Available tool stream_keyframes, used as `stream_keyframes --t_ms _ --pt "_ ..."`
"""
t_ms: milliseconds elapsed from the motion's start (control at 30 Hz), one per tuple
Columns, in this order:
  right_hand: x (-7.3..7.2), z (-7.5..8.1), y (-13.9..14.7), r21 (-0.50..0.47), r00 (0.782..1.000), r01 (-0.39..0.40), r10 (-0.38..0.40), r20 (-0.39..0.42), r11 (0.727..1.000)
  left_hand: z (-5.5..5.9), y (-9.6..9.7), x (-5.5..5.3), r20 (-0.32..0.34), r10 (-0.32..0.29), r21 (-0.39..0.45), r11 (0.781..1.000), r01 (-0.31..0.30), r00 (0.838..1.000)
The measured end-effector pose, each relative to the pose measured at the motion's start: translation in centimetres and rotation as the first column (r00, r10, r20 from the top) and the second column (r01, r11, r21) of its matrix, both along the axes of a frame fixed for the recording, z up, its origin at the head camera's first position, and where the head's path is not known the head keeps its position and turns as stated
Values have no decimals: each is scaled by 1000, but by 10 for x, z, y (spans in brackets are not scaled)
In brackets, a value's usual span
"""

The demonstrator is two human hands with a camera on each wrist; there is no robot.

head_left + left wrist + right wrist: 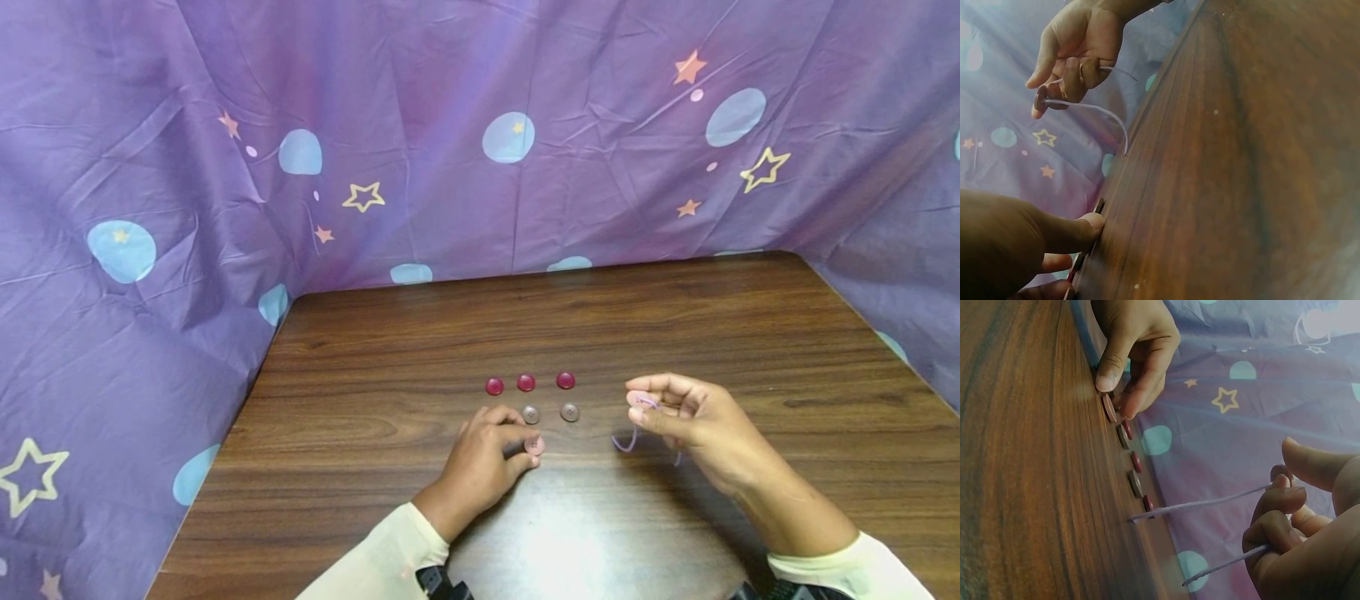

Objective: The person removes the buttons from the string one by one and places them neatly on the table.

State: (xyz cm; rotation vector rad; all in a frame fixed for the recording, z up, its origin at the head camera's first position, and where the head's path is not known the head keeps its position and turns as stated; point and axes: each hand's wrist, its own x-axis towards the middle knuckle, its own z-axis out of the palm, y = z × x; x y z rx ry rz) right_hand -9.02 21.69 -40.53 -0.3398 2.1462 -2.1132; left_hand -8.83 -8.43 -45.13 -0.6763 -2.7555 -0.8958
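A pink button (535, 446) lies at the front of a group of buttons on the table, and my left hand (480, 454) has its thumb and index finger at opposite edges of it. In the left wrist view the left thumb (1092, 224) touches that button's edge. Raised above the table on the right, my right hand (697, 425) pinches a second pink button (639, 400) between thumb and fingers. A lavender cord (626, 446) passes through that button. Both cord ends hang loose, one below the button, the other past the curled fingers, as the cord (1210, 503) in the right wrist view shows.
Three dark red buttons, the middle one (527, 382) among them, form a row behind the left hand. Two grey-brown buttons, one (570, 412) to the right, lie just in front. The wooden table (375, 350) ends at a purple patterned cloth (420, 150) behind and at the sides.
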Motion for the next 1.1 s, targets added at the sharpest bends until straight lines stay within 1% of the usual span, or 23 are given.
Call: stream_keyframes --t_ms 167,300,400,567,700,767,967,1100 --pt "1 0 1 31 1000 12 -13 15 999 0 -1 1 -41 -17 18 1000 18 999" --pt "1 0 1 59 1000 16 -17 14 998 3 -2 1 -62 -26 56 998 30 998" --pt "0 0 1 50 1000 13 -13 12 999 7 -2 2 -66 -19 80 996 24 998" --pt "1 0 0 22 1000 3 -3 3 1000 11 -1 2 -78 3 86 996 3 997" --pt "2 0 1 18 1000 -9 9 -11 1000 14 1 1 -93 -3 101 995 13 996" --pt "2 0 1 39 1000 -8 8 -14 999 16 2 1 -98 -9 111 994 20 995" --pt "2 2 0 155 999 31 -30 -15 987 23 5 1 -80 -36 164 985 49 996" --pt "3 2 -2 161 999 36 -33 -21 986 26 7 1 -81 -52 192 979 66 995"
